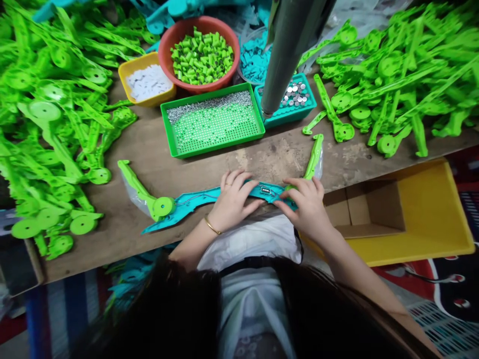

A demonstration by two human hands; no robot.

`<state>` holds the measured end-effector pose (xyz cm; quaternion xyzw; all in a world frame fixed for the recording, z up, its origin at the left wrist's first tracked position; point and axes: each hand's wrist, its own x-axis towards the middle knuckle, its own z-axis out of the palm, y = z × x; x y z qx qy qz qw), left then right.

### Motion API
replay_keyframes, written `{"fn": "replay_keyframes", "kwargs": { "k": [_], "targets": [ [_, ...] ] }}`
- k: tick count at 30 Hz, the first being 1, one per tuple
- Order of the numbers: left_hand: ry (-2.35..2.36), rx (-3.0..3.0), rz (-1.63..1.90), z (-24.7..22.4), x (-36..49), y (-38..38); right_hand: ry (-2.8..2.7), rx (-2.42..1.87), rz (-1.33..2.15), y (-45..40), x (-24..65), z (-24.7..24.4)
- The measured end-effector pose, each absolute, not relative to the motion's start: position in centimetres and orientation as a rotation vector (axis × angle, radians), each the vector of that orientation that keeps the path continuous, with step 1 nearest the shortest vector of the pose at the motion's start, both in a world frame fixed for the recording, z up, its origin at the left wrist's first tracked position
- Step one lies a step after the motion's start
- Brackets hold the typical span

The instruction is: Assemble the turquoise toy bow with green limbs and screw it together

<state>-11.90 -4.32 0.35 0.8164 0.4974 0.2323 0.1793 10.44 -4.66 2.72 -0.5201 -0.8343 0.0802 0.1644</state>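
A long curved blue plastic shell (pixel 198 199) lies along the table's front edge, its hollow side up. My left hand (pixel 232 202) grips its middle, fingers over the far side and thumb on the near side. My right hand (pixel 305 204) holds its right end between thumb and fingers. Between the hands, a small metallic component (pixel 266 190) sits inside the shell, and a thin wire runs along its left part. A green arm (pixel 141 189) with a round disc joins the left end. Another green arm (pixel 314 155) rises behind my right hand, which hides its joint.
Green plastic arms are heaped at left (pixel 48 109) and right (pixel 404 75). Behind the shell stand a green screw tray (pixel 215 152), a teal box of metal discs (pixel 288 117), a red bowl (pixel 164 55) and a yellow tub (pixel 157 99). A dark pole (pixel 288 55) hangs above.
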Motion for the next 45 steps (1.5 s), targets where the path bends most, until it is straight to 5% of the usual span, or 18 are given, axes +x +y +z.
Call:
{"fn": "replay_keyframes", "kwargs": {
  "k": [45],
  "targets": [
    [1.651,2.279,0.696,-1.1,-13.7,-5.4,-2.492,-1.440,0.248,-2.6,8.0,1.8]
  ]
}}
